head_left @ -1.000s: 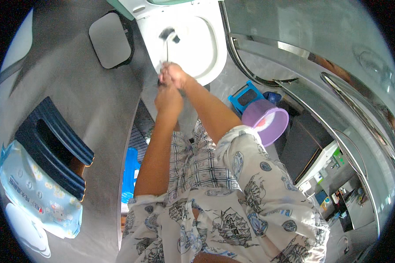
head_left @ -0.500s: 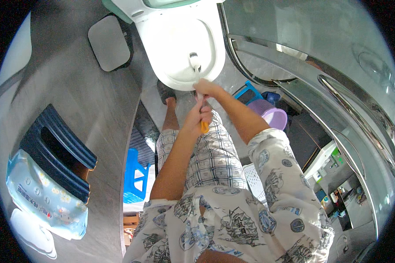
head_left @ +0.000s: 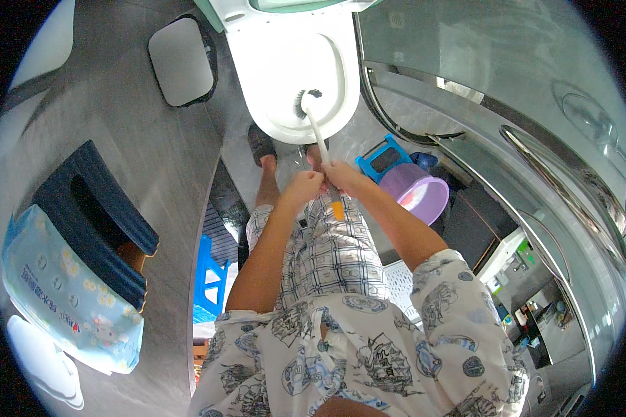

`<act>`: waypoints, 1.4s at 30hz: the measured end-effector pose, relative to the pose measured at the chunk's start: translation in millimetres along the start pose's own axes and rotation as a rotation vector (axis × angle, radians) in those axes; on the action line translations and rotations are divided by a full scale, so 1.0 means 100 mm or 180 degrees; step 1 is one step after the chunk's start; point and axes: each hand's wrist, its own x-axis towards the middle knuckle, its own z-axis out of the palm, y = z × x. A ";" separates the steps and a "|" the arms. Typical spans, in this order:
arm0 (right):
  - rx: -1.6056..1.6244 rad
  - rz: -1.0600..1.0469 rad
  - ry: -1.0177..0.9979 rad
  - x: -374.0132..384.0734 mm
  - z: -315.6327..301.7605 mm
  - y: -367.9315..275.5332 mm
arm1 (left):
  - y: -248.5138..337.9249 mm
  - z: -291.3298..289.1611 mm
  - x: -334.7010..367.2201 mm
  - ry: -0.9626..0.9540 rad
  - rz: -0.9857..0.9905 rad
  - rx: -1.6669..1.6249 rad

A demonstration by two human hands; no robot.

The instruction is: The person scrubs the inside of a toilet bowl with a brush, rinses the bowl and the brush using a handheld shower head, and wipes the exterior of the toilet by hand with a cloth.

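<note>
A white toilet brush with dark bristles slants down into the white toilet bowl. Its bristled head rests inside, near the front of the bowl. My right hand is closed around the handle, just in front of the rim. Beside it, my left hand has its fingers curled closed against the handle; the fingertips are partly hidden there. The handle's orange end part sticks out below both hands, over my checked shorts.
A grey-lidded bin stands left of the toilet. To the right are a blue stool, a purple basin and a glass shower screen with a metal handle. A blue tissue pack and dark stool-like object are at left.
The brush head has turned, showing its dark bristles. Both hands have drawn back toward me; my left hand has moved up the handle, close beside the right.
</note>
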 end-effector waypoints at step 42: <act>0.0514 -0.1399 -0.1512 0.55 0.06 -0.62 | 0.96 0.00 -0.58 0.1423 0.2927 0.2425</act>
